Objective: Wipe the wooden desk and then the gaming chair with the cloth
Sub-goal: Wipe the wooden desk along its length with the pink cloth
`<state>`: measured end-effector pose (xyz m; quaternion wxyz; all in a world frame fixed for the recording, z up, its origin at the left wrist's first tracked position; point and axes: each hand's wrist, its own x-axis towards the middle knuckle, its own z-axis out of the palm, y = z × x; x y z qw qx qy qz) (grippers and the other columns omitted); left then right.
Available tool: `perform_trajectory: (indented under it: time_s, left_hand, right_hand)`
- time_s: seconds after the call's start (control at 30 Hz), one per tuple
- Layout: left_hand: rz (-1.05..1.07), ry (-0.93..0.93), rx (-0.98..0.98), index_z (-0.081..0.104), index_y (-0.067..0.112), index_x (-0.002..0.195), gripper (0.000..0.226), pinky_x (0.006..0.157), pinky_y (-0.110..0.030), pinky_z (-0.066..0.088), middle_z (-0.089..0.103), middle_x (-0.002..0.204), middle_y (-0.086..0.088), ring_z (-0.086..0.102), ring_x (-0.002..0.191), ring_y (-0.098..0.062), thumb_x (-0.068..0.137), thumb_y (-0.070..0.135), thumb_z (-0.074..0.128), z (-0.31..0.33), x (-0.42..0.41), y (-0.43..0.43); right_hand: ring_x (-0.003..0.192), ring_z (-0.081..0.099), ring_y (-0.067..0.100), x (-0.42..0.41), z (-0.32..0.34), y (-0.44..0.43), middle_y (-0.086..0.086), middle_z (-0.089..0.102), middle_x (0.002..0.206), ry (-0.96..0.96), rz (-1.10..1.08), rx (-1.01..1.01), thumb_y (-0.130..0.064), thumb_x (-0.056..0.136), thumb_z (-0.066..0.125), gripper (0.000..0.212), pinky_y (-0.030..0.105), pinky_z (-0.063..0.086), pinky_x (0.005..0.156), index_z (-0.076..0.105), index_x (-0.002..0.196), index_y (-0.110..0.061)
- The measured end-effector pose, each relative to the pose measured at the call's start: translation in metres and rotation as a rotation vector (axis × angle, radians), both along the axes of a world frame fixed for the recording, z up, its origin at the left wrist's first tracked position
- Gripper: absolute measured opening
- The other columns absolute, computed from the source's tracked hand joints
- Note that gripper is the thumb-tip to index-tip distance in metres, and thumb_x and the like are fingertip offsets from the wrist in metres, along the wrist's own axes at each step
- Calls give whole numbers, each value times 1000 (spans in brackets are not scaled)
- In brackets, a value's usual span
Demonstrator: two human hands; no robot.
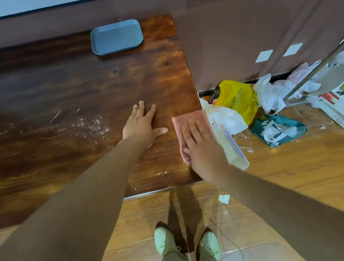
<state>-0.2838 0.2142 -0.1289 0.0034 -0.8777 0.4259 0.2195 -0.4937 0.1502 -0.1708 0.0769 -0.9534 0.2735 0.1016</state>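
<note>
- The pink cloth point(188, 123) lies flat at the right edge of the table point(58, 85), near its front corner
- The right hand point(202, 145) presses it with straight fingers; the left hand point(143, 125) rests flat and open on bare wood just beside
- White specks point(91, 125) lie left of both hands; strokes kept to this edge would likely miss them
- The blue tray point(117, 37) at the back may leave its patch unwiped
</note>
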Motion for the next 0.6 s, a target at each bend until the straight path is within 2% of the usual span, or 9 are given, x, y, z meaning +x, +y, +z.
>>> perform_trajectory:
  time_s: [0.07,0.13,0.2,0.23,0.33,0.37,0.47,0.6]
  left_hand:
    - [-10,6,-11,7,34,169,93,129,-45,21,-11,177,-2,-8,163,-22,97,67,56,-2,-1,2]
    - [-22,1,-21,6,33,169,92,131,-45,16,-12,177,-4,-9,163,-23,98,67,54,-4,-1,3]
    - [-28,-5,-23,6,33,169,92,131,-45,14,-12,176,-4,-9,163,-24,98,68,52,-8,0,4]
    - [-30,-11,-21,5,33,169,92,131,-45,14,-12,176,-4,-9,163,-23,97,70,51,-9,1,4]
    - [-31,-18,-18,5,35,169,93,130,-44,13,-13,176,-2,-9,163,-23,95,73,49,-14,4,4]
    - [-29,-17,-19,5,35,169,93,130,-44,13,-13,176,-2,-8,163,-23,96,72,50,-15,4,3]
    - [-17,-25,-27,8,36,168,88,129,-45,17,-11,177,0,-7,163,-21,99,68,52,-14,4,2]
    - [-11,-27,-39,15,38,167,76,128,-46,24,-4,177,2,-2,163,-20,104,58,52,-9,8,1]
  right_hand:
    - [159,-11,47,-22,-3,29,26,-7,173,47,80,21,-36,106,32,81,56,2,129,-11,163,3]
    - [158,-12,48,-39,-3,53,29,-12,171,62,76,29,-38,105,38,90,56,4,128,-18,161,4]
    - [159,-11,47,-40,-1,58,29,-12,171,71,44,42,-37,103,46,94,55,7,129,-18,161,2]
    - [159,-10,46,-34,1,52,28,-12,171,79,48,39,-38,103,48,93,54,8,129,-11,163,1]
    - [160,-6,45,12,3,8,23,-6,174,136,173,-34,-41,103,48,73,56,7,128,27,162,-4]
    - [160,-4,44,31,8,-8,22,-3,174,133,168,-58,-42,105,47,70,55,6,129,30,162,-5]
    - [161,4,41,64,19,-31,19,5,175,81,48,-134,-47,107,47,81,52,5,132,8,167,-8]
    - [161,6,41,40,12,2,22,6,174,-5,-3,-67,-39,106,46,83,50,7,132,0,166,-4]
